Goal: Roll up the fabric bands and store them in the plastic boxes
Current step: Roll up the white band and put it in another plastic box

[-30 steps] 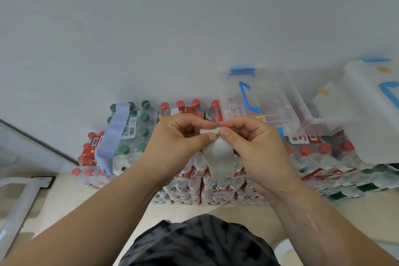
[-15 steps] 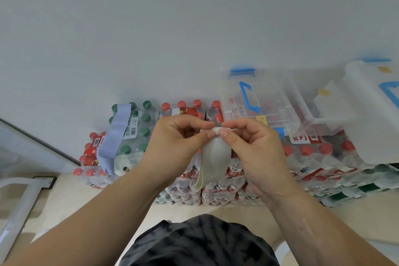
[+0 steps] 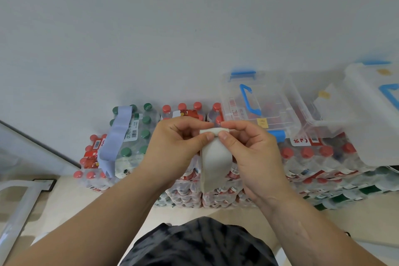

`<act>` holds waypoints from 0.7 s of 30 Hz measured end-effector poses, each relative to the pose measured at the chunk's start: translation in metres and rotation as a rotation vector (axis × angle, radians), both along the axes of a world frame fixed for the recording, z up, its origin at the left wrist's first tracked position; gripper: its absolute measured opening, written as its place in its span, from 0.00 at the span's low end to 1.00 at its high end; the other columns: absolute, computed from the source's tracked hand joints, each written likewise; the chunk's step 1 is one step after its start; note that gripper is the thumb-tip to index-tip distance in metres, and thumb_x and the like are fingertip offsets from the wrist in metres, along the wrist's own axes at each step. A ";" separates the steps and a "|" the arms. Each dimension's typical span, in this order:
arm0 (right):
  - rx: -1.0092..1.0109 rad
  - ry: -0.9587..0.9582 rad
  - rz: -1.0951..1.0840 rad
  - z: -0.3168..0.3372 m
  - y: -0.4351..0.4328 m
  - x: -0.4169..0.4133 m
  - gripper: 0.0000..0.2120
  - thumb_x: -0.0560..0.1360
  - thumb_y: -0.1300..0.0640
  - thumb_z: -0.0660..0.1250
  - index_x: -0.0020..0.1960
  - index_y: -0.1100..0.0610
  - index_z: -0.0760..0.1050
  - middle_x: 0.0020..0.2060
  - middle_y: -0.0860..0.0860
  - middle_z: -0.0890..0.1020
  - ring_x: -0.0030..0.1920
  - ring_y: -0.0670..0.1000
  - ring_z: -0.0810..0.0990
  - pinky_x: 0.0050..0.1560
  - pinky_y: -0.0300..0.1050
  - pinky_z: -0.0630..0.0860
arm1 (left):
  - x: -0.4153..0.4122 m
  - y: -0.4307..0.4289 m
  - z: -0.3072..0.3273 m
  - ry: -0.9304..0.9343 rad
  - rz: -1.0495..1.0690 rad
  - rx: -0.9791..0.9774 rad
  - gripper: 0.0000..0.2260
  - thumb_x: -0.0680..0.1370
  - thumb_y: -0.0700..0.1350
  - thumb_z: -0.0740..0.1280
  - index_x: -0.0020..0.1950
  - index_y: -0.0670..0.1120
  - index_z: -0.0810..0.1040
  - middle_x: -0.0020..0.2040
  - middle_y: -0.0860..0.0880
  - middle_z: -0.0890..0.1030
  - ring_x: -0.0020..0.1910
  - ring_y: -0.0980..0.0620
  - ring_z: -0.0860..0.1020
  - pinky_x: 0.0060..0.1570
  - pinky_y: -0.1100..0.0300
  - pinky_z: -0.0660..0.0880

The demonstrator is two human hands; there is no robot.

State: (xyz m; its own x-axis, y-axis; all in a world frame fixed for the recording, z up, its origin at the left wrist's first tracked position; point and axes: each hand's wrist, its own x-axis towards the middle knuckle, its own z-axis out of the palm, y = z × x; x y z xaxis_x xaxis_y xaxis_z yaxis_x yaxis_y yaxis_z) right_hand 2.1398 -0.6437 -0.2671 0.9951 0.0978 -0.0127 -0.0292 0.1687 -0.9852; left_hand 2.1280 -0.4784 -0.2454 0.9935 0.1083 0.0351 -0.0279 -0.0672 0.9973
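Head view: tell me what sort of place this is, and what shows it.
Likely a storeroom or stock corner, though that is not certain. Shrink-wrapped packs of bottled water stand stacked on the floor against a bare wall, and clear plastic boxes with blue handles sit on top of the packs.

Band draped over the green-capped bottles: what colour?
Plain pale lavender-blue. The band shows best in the head view.
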 end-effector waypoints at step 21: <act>0.004 -0.027 0.025 0.002 -0.003 0.006 0.09 0.75 0.59 0.75 0.50 0.46 0.84 0.43 0.51 0.87 0.45 0.50 0.87 0.45 0.43 0.83 | 0.007 0.001 0.000 0.050 -0.015 -0.039 0.08 0.69 0.48 0.78 0.45 0.46 0.88 0.45 0.35 0.85 0.46 0.31 0.82 0.46 0.40 0.82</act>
